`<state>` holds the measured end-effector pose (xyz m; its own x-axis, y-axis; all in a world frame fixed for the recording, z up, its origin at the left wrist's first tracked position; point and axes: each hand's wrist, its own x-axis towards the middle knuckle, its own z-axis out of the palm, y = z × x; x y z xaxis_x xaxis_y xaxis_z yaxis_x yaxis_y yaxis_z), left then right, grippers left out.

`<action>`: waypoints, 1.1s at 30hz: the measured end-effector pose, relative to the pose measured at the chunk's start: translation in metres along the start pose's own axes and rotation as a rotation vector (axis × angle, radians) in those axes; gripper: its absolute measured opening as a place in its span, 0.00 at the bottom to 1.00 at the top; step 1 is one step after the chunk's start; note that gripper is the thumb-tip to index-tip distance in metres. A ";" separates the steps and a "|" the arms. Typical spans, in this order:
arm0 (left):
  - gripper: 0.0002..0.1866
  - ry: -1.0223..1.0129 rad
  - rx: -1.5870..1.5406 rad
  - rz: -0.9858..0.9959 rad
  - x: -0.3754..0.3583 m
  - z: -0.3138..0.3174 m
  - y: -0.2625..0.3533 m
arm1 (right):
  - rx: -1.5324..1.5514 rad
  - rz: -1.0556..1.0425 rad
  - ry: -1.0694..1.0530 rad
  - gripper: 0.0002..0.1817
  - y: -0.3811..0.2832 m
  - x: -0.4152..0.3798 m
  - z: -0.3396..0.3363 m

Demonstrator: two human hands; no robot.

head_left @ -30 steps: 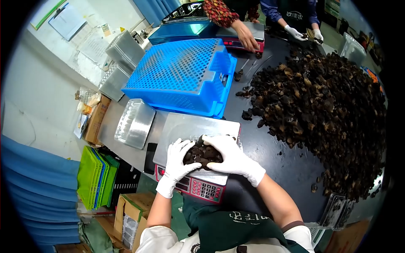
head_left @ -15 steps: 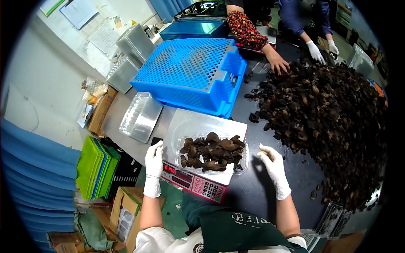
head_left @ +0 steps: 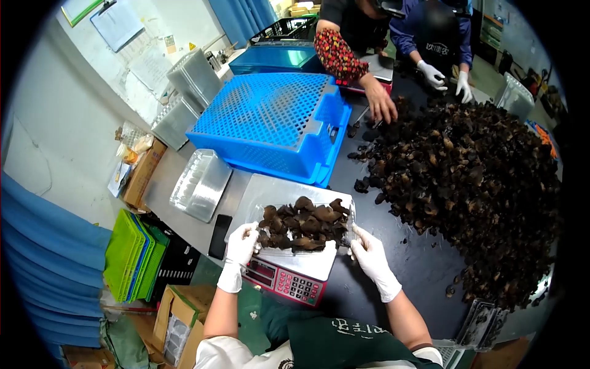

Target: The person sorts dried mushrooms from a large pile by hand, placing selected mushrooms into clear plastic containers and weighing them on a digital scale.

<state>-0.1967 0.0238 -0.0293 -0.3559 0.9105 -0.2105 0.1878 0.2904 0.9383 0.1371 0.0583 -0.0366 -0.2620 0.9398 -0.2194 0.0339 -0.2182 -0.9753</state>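
Observation:
A clear plastic tray (head_left: 284,251) of dark wood ear mushrooms (head_left: 304,222) rests on the steel plate of a red digital scale (head_left: 298,286). My left hand (head_left: 241,246), in a white glove, pinches the tray's left edge and covers part of the scale's display. At the opposite end, my gloved right hand (head_left: 371,253) has its thumb and fingers closed at the right rim. To the right spreads a large heap of loose wood ear mushrooms (head_left: 473,178).
An upturned blue crate (head_left: 264,117) stands behind the scale. Stacked clear trays (head_left: 203,184) and a black phone (head_left: 220,234) lie to its left. Across the table, one person's bare hand (head_left: 381,101) and another's white-gloved hands (head_left: 432,76) are by the heap.
Both my hands have come inward from beside the scale to the tray's two ends. The co-workers' hands have shifted at the heap, and the head view has moved slightly.

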 end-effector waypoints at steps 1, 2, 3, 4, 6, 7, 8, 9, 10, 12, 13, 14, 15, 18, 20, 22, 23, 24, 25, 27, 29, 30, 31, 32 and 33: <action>0.12 0.003 -0.027 0.027 0.010 0.001 0.005 | 0.016 -0.050 0.011 0.27 -0.008 0.008 0.000; 0.12 0.008 -0.054 0.053 0.022 0.002 0.012 | -0.001 -0.100 0.025 0.26 -0.016 0.018 -0.001; 0.11 0.014 -0.114 0.081 0.034 0.002 0.018 | -0.011 -0.122 0.021 0.26 -0.026 0.030 -0.002; 0.11 0.035 -0.078 0.172 0.052 0.003 0.021 | -0.020 -0.145 0.018 0.27 -0.036 0.045 -0.002; 0.10 0.065 -0.107 0.175 0.085 0.007 0.033 | -0.026 -0.244 0.062 0.26 -0.042 0.082 -0.001; 0.10 0.086 -0.101 0.187 0.102 0.009 0.037 | -0.006 -0.274 0.095 0.26 -0.053 0.093 0.001; 0.10 0.107 -0.096 0.200 0.117 0.011 0.043 | -0.018 -0.280 0.066 0.27 -0.054 0.112 -0.001; 0.10 0.131 -0.122 0.170 0.130 0.013 0.048 | -0.002 -0.274 0.025 0.27 -0.065 0.124 -0.002; 0.10 0.129 -0.126 0.188 0.143 0.014 0.049 | 0.014 -0.267 -0.017 0.28 -0.075 0.133 -0.002; 0.09 0.128 -0.131 0.216 0.168 0.013 0.045 | 0.047 -0.232 -0.048 0.30 -0.069 0.162 -0.003; 0.09 0.147 -0.138 0.204 0.180 0.011 0.043 | 0.085 -0.210 -0.009 0.31 -0.071 0.167 -0.002; 0.09 0.147 -0.140 0.215 0.193 0.009 0.042 | 0.125 -0.186 0.029 0.32 -0.071 0.169 -0.001; 0.09 0.177 -0.144 0.190 0.203 0.008 0.042 | 0.134 -0.178 0.039 0.32 -0.070 0.168 -0.001; 0.09 0.265 -0.179 0.109 0.219 0.004 0.059 | 0.210 -0.134 0.013 0.28 -0.069 0.146 -0.007; 0.08 0.315 -0.230 0.091 0.241 -0.003 0.057 | 0.178 -0.097 -0.021 0.23 -0.056 0.136 -0.018; 0.09 0.319 -0.403 0.074 0.267 -0.011 0.051 | 0.182 -0.082 -0.029 0.21 -0.052 0.120 -0.030; 0.12 0.340 -0.508 0.097 0.278 -0.014 0.047 | 0.187 -0.073 -0.025 0.21 -0.049 0.112 -0.036; 0.17 0.360 -0.610 0.117 0.283 -0.013 0.047 | 0.194 -0.062 -0.018 0.21 -0.044 0.104 -0.042; 0.25 0.318 -0.656 0.124 0.271 -0.014 0.059 | 0.189 -0.059 -0.011 0.21 -0.041 0.096 -0.048; 0.26 0.375 -0.575 0.255 0.276 -0.025 0.054 | 0.172 -0.035 0.026 0.20 -0.038 0.072 -0.061; 0.24 0.428 -0.305 0.456 0.296 -0.056 0.024 | 0.116 -0.025 0.040 0.20 -0.026 0.047 -0.080; 0.23 0.441 -0.142 0.563 0.307 -0.081 0.006 | 0.118 -0.041 0.041 0.20 -0.010 0.035 -0.092; 0.20 0.455 -0.059 0.522 0.311 -0.120 -0.010 | 0.089 -0.005 0.067 0.19 -0.004 0.021 -0.100; 0.17 0.453 0.026 0.479 0.315 -0.132 -0.020 | 0.062 0.041 0.102 0.19 0.001 0.003 -0.108; 0.14 0.481 0.436 0.444 0.230 -0.107 0.044 | -0.040 0.041 0.124 0.18 0.003 -0.014 -0.119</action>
<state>-0.3683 0.2143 -0.0065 -0.5019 0.7697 0.3946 0.7121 0.1087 0.6936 0.2559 0.0754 -0.0392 -0.1389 0.9561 -0.2581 0.0815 -0.2487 -0.9651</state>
